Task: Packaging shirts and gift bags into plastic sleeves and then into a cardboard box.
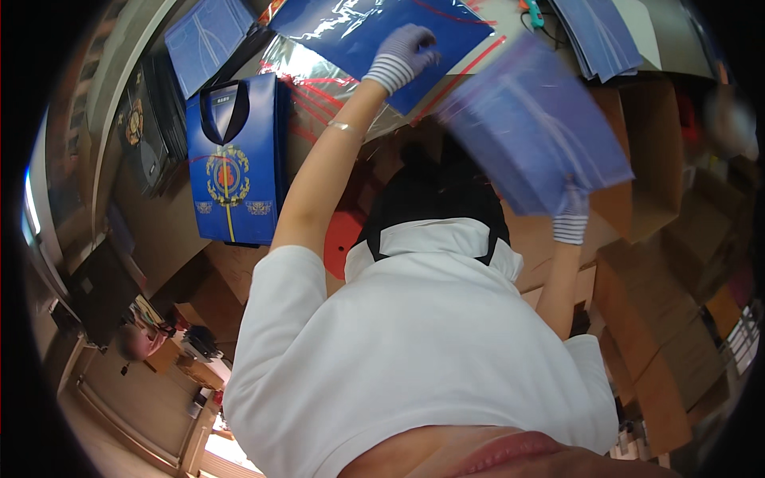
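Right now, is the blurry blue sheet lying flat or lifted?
Lifted: the right hand grips the blue sheet by its lower edge, in the air.

— What is the person wearing up top?

— A white short-sleeved shirt with a folded collar; the sleeves end above the elbows and the forearms are bare. Something black shows at the neck, above and beside the collar, though I cannot tell what it is.

— And on the hands?

— Knitted work gloves. The left hand (pixel 405 49) has a greyish-lilac glove with a ribbed cuff striped white and dark. The right hand (pixel 572 217) wears the same kind; its striped cuff shows clearly, the rest is blurred.

— Any jewellery?

— A thin, pale bangle (pixel 345 127) sits on the left forearm, just below the glove cuff.
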Demonstrator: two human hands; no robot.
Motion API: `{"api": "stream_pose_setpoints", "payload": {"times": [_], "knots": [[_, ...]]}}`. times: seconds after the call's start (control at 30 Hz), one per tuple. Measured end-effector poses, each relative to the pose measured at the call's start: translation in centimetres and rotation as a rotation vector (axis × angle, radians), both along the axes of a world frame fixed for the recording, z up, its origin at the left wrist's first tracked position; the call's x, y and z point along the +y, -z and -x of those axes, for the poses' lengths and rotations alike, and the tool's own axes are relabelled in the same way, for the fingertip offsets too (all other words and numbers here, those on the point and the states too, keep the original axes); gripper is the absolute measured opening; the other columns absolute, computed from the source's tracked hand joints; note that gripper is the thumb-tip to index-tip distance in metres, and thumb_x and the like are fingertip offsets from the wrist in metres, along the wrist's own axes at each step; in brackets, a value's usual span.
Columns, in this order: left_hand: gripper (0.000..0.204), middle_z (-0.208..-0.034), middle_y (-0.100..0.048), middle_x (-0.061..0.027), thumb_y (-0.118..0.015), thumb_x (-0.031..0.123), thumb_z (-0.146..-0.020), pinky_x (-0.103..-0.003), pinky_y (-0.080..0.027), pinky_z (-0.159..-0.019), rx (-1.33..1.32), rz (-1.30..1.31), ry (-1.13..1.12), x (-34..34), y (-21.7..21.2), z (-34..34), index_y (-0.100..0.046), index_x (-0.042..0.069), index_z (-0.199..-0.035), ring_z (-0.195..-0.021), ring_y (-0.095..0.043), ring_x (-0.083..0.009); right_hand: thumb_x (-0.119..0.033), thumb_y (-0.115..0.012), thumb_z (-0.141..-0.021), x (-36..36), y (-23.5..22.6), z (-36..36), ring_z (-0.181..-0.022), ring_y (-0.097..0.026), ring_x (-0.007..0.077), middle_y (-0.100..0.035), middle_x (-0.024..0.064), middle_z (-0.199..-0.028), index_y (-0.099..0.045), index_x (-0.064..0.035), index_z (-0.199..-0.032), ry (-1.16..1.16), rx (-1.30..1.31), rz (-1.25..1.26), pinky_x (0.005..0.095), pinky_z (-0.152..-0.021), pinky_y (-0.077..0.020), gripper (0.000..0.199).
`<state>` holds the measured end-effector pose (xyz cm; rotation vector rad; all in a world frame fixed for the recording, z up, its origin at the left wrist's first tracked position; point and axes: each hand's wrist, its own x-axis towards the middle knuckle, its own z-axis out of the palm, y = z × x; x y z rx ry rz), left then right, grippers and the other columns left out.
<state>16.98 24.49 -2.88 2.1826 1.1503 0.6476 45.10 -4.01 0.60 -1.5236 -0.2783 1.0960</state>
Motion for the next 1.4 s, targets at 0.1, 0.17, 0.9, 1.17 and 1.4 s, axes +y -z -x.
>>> {"api": "stream_pose_setpoints", "payload": {"times": [0.1,0.17,0.9,1.17,1.4], "knots": [[0.020,-0.088,-0.057,-0.0096,-0.063,0.020,-0.073,-0.033,-0.045,-0.078,0.351,0.007,0.079,0.0,2.8,-1.4,-0.060,0.007,-0.088,-0.087,-0.055,-0.0264,-0.015,-0.063,-0.078,-1.3,0.1,-2.4,-0.099,-0.050,0.0279,-0.048,0.0163,-0.113,-0.036,0.0044,-0.121,0.314,0.187,-0.048,0.0379,-0.090,-0.0424,0.055],[0.017,-0.083,-0.059,-0.0073,-0.063,0.014,-0.074,-0.029,-0.046,-0.072,0.418,0.015,0.100,0.7,4.4,-1.9,-0.060,0.003,-0.087,-0.080,-0.058,-0.0212,-0.015,-0.064,-0.077,-1.0,0.5,-2.7,-0.101,-0.049,0.0286,-0.047,0.0164,-0.114,-0.037,0.0052,-0.120,0.407,0.148,-0.080,0.0387,-0.091,-0.0418,0.055],[0.010,-0.076,-0.061,-0.0098,-0.061,0.007,-0.071,-0.027,-0.048,-0.066,-0.351,0.244,-0.285,-0.3,2.9,-4.3,-0.063,0.002,-0.079,-0.069,-0.060,-0.0182,-0.007,-0.065,-0.073,4.0,1.4,9.6,-0.081,-0.052,0.0140,-0.057,0.0067,-0.090,-0.054,0.0039,-0.098,-0.152,-0.022,0.036,0.0254,-0.075,-0.0421,0.030],[0.012,-0.081,-0.063,-0.0051,-0.062,0.007,-0.077,-0.022,-0.047,-0.069,-0.481,0.533,-0.173,-2.4,0.3,-3.5,-0.062,0.000,-0.087,-0.074,-0.058,-0.0106,-0.015,-0.067,-0.074,7.0,2.3,5.9,-0.080,-0.055,0.0141,-0.061,0.0099,-0.089,-0.055,0.0075,-0.103,-0.266,0.080,0.054,0.0252,-0.078,-0.0433,0.039],[0.012,-0.076,-0.064,-0.0080,-0.061,0.007,-0.073,-0.024,-0.048,-0.068,-0.340,0.462,-0.285,-1.1,4.3,-2.1,-0.063,0.000,-0.083,-0.070,-0.059,-0.0122,-0.031,-0.073,-0.069,6.3,4.4,7.3,-0.101,-0.047,0.0196,-0.051,0.0132,-0.111,-0.049,0.0040,-0.113,-0.081,0.045,0.114,0.0299,-0.090,-0.0383,0.061]]}}
